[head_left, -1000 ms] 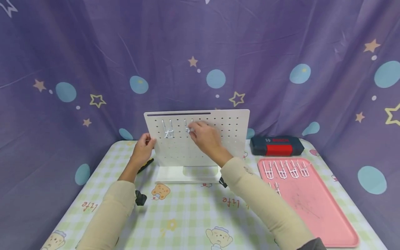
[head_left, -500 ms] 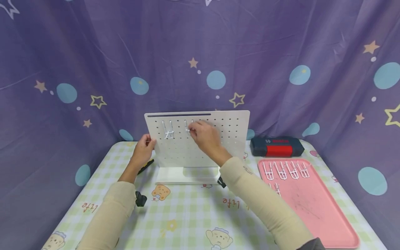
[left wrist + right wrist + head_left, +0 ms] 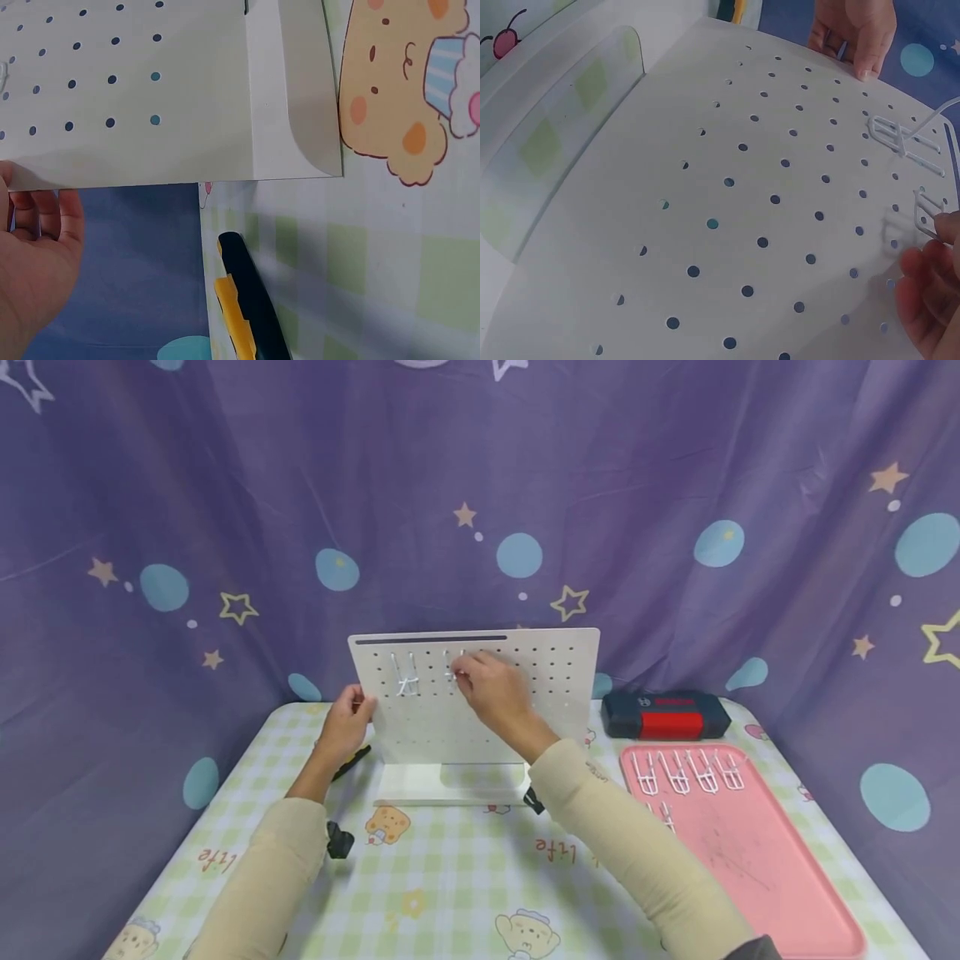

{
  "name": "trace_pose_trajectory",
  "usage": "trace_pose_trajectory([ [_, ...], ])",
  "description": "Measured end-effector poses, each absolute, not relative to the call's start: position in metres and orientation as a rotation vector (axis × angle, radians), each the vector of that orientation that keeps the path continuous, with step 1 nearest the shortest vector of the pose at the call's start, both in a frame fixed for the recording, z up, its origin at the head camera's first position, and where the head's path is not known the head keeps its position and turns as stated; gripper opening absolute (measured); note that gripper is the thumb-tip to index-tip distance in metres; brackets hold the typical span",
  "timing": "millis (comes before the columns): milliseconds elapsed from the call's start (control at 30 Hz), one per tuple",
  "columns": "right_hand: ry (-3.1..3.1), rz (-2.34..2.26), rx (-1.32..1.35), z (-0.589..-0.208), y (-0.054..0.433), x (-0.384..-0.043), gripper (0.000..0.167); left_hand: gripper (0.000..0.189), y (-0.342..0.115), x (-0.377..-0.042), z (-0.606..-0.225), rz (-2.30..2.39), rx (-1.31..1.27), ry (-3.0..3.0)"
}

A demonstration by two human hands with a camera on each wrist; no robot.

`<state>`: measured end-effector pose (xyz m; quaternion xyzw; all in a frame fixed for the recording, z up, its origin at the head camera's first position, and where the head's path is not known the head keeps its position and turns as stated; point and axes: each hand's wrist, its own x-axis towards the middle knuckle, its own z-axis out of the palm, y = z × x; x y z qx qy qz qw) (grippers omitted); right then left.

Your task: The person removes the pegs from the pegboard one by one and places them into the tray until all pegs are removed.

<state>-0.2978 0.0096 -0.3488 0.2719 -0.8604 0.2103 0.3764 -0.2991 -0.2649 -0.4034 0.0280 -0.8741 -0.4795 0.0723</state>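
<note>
A white pegboard [image 3: 427,731] stands upright on its base, with rows of small holes. My left hand [image 3: 344,725] grips its left edge, thumb on the front and fingers behind. Near the top left, one white wire hook [image 3: 406,682] hangs on the board. To the right of it, my right hand [image 3: 497,697] pinches a second wire hook [image 3: 919,212] against the board's face. In the head view my fingers cover part of that hook, and whether its ends sit fully in the holes I cannot tell.
On the right, a pink tray [image 3: 757,868] holds several more white wire hooks [image 3: 678,772]. A dark case with a red panel [image 3: 666,716] lies behind it. Behind my left hand, a black and yellow tool [image 3: 247,300] lies on the checked tablecloth [image 3: 450,877].
The whole head view has shifted slightly downward. Both hands keep their places on the board, and the hook under my right fingers shows little visible movement.
</note>
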Motion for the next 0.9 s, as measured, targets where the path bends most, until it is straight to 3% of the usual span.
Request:
trace_pose_trajectory([
  [500,-2.151,0.587,0.771,-0.354,0.025,-0.292,0.009,0.040,-0.266,-0.298,-0.406,-1.432,0.087,-2.634],
  [900,-2.279,0.667,0.758,-0.349,0.067,-0.274,0.009,0.043,-0.265,-0.297,-0.403,-1.429,0.082,-2.633],
])
